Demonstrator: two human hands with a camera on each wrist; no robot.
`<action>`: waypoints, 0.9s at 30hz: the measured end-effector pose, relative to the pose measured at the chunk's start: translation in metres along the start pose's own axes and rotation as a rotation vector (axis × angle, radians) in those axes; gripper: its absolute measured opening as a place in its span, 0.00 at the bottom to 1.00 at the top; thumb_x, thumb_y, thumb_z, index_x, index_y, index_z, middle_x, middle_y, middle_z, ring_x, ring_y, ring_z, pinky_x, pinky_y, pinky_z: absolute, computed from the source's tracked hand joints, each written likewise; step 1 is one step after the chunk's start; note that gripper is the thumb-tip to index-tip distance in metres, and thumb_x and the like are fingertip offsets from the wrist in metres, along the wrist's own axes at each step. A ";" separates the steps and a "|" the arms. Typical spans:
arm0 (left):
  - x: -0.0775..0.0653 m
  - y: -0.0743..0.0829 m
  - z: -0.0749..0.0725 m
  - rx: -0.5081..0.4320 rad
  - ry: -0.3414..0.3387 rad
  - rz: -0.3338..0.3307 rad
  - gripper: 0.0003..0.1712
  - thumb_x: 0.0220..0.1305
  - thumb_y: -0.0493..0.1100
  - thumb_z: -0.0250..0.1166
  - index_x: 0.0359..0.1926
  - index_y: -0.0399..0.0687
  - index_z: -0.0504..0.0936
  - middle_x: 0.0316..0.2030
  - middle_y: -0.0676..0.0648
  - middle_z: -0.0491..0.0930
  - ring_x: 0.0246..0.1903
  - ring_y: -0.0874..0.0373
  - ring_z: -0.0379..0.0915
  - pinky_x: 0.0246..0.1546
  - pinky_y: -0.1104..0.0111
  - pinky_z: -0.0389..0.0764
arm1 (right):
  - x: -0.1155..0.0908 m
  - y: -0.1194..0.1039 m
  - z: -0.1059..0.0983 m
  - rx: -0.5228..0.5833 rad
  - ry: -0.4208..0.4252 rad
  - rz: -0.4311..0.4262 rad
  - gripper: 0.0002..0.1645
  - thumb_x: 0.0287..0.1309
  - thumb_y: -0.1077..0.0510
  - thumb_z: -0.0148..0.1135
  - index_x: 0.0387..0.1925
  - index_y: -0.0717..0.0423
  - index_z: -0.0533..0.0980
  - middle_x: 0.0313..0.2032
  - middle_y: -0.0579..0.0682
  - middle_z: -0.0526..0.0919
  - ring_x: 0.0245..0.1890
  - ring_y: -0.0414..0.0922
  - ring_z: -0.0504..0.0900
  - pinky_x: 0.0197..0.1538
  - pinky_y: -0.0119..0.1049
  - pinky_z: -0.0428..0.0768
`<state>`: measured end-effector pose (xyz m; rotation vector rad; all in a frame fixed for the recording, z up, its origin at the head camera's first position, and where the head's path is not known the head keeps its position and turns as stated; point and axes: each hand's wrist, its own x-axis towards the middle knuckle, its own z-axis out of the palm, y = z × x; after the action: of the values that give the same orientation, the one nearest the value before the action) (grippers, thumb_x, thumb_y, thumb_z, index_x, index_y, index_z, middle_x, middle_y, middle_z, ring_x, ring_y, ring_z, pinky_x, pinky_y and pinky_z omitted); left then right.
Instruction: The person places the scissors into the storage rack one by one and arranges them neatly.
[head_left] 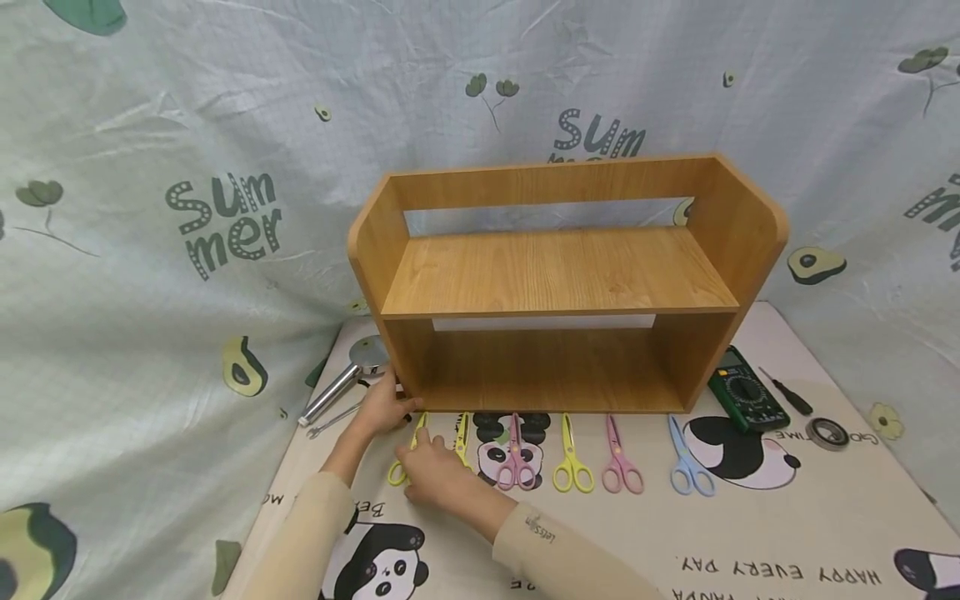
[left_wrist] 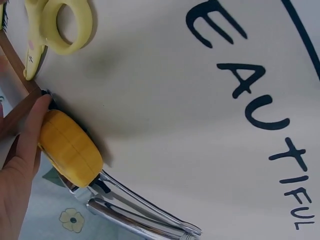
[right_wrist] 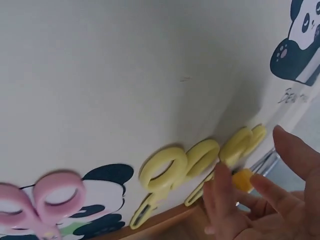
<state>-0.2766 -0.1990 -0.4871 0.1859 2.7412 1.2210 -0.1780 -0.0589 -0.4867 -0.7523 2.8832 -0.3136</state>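
Left hand (head_left: 381,406) rests straight-fingered against the lower left corner of the shelf (head_left: 555,369), gripping nothing; right hand (head_left: 437,469) spreads, loose and empty, over the leftmost yellow scissors (right_wrist: 236,146), though whether it touches them I cannot tell. Straightening them seems the work: light fingertip nudges on the loops, shelf held steady, should serve. They lie flat before the shelf, blades towards it, pale-handled, slanted, partly covered.
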 end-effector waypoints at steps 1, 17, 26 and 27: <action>-0.001 0.001 0.000 0.004 0.000 -0.006 0.47 0.68 0.34 0.68 0.79 0.40 0.49 0.68 0.25 0.70 0.62 0.30 0.77 0.30 0.57 0.88 | 0.001 -0.001 0.001 -0.012 0.005 0.006 0.26 0.54 0.52 0.76 0.55 0.44 0.79 0.53 0.56 0.76 0.44 0.51 0.78 0.32 0.39 0.81; 0.003 0.003 0.003 0.095 0.017 -0.002 0.36 0.68 0.33 0.66 0.71 0.33 0.58 0.60 0.24 0.78 0.49 0.36 0.86 0.22 0.67 0.85 | 0.016 -0.009 0.010 -0.083 0.003 0.051 0.20 0.56 0.54 0.74 0.52 0.39 0.83 0.49 0.54 0.79 0.44 0.50 0.76 0.37 0.40 0.82; 0.002 0.004 0.004 0.111 0.024 -0.012 0.32 0.69 0.33 0.65 0.68 0.32 0.62 0.57 0.24 0.80 0.46 0.38 0.87 0.24 0.66 0.85 | 0.023 -0.015 0.006 -0.063 -0.039 0.064 0.26 0.51 0.52 0.78 0.54 0.45 0.83 0.54 0.57 0.77 0.47 0.51 0.75 0.41 0.37 0.81; 0.002 0.004 0.004 0.115 0.028 -0.008 0.32 0.69 0.32 0.65 0.68 0.32 0.62 0.57 0.24 0.80 0.46 0.37 0.87 0.24 0.66 0.85 | 0.025 -0.016 0.006 -0.052 -0.043 0.070 0.26 0.52 0.52 0.78 0.54 0.46 0.83 0.54 0.57 0.77 0.47 0.52 0.75 0.40 0.37 0.81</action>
<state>-0.2778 -0.1931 -0.4870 0.1715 2.8350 1.0726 -0.1906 -0.0856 -0.4908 -0.6564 2.8789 -0.2119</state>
